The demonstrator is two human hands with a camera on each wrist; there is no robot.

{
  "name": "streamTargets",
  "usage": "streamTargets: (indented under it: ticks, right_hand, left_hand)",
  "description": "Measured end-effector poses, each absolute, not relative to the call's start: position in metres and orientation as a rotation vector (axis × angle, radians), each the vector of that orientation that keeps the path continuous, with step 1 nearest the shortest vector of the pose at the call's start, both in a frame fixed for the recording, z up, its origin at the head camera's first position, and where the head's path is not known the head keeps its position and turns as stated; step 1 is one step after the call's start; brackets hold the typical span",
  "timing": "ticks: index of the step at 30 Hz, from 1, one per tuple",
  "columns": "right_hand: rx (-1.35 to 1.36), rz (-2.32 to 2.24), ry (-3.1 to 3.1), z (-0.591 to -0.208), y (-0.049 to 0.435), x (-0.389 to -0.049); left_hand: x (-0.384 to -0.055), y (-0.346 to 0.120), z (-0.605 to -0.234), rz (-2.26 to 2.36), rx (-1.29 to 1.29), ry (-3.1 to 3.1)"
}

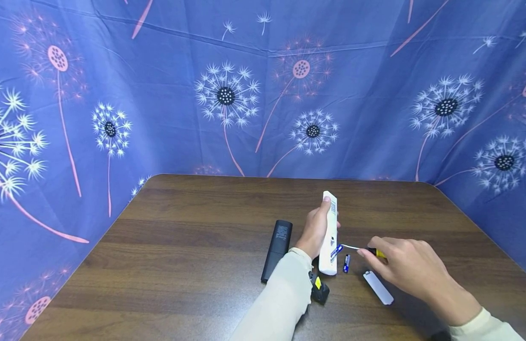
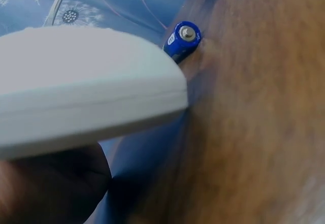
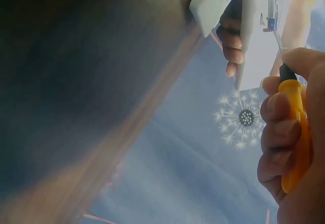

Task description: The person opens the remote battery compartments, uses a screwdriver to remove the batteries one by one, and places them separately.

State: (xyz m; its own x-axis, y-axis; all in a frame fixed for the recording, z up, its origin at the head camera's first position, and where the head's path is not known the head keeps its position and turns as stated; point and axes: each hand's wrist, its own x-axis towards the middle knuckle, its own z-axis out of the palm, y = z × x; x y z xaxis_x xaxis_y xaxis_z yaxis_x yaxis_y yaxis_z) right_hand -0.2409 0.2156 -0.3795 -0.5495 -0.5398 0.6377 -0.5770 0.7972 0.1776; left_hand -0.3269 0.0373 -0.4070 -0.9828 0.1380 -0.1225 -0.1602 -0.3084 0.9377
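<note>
My left hand [image 1: 315, 229] grips a white remote control [image 1: 331, 222], back side up, the thumb along its upper part. A blue battery [image 1: 336, 252] sits slanted at its opened battery compartment, one end sticking out. My right hand [image 1: 409, 263] holds a screwdriver [image 3: 299, 132] with a yellow and black handle, fingers wrapped round it. Its thin metal shaft [image 1: 351, 246] reaches to the slanted battery's end. On the table just right of the remote lies a loose blue battery [image 1: 346, 263], also seen past the remote's end in the left wrist view.
The white battery cover [image 1: 378, 288] lies on the wooden table [image 1: 182, 265], below the right hand. A black remote control [image 1: 278, 246] lies left of the left hand. A black wrist camera [image 1: 320, 290] is strapped under the left sleeve. Behind the table hangs a blue dandelion-patterned cloth [image 1: 169, 94].
</note>
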Motion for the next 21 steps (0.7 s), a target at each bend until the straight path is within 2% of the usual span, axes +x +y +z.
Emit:
streamTargets:
  ticks: [21]
  right_hand:
    - [0.77, 0.07, -2.356, -0.3805, 0.2195, -0.2365]
  left_hand:
    - [-0.3263, 0.036, -0.4074, 2.386, 0.03, 1.839]
